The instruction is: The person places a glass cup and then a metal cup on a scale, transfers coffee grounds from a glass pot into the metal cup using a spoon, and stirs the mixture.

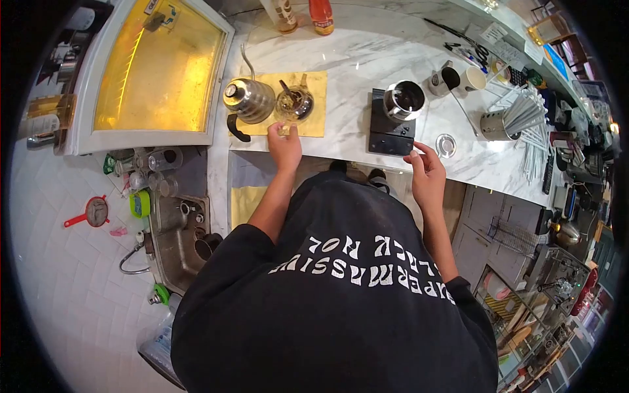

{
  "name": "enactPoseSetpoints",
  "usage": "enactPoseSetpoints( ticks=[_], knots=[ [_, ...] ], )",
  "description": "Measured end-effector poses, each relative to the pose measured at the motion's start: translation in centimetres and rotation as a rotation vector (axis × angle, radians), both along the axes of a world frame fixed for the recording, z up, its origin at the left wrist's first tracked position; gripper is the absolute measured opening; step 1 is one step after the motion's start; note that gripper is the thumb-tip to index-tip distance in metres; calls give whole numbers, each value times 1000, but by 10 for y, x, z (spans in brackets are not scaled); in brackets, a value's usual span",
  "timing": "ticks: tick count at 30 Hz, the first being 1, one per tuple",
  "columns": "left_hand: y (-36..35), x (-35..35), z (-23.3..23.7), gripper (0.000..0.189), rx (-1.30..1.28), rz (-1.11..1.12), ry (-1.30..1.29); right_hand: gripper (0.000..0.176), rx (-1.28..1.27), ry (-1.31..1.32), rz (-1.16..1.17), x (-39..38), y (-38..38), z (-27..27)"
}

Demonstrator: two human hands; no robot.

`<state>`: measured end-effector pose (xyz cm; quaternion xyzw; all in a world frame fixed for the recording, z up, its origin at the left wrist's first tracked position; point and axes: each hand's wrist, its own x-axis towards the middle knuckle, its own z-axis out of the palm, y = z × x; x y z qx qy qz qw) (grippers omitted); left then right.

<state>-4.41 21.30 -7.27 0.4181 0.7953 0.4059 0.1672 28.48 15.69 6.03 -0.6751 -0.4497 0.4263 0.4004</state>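
Note:
My left hand [285, 145] is at the near side of a glass coffee server [298, 103], its fingers closed around the server's handle. The server stands on a yellow cloth [317, 85] beside a steel gooseneck kettle [252, 100] with a black handle. My right hand [426, 164] is at the near right corner of a black scale [390, 143], its thumb and fingers curled; whether they touch the scale I cannot tell. On the scale's far part sits a steel pot [404, 101] with dark contents.
Right of the scale are a round metal lid [446, 145], a cup [473, 78], a dark-mouthed pitcher [445, 79] and a metal holder of wrapped straws [501, 124]. Bottles [322, 17] stand at the back. A sink [175, 223] lies lower left, below an open yellow-lit door [164, 65].

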Motion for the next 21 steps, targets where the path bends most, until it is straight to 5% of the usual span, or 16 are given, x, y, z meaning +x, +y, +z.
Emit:
enactPoseSetpoints(
  ticks=[6, 12, 21],
  knots=[
    [-18, 41, 34, 64, 26, 182, -83, 32, -23, 16, -24, 54, -1, -11],
    [-43, 96, 35, 72, 207, -93, 173, 35, -50, -132, -56, 109, 15, -50],
    [-64, 175, 49, 67, 105, -228, -68, 42, 336, -269, -59, 115, 80, -15]
  ],
)
